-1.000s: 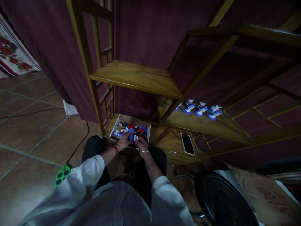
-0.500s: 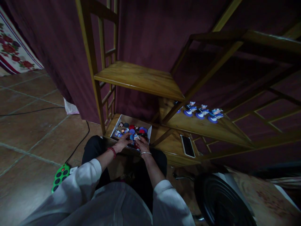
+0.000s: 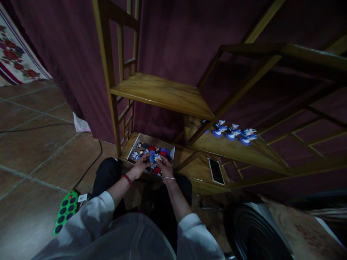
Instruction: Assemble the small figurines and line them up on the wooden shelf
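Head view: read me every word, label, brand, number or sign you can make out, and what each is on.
No text can be read anywhere in this view.
White tag by the green power strip: any print is too small.
Held figure and white box: no readable marks; details are small and blurred.

Pretty dim shot tbh, super murky along the right side. Pale glare on the floor (image 3: pixel 20 229) lower left, heavy shadow under the shelf (image 3: pixel 162 91), figurines (image 3: pixel 136 155) kinda soft, and wide-angle stretching toward the edges.
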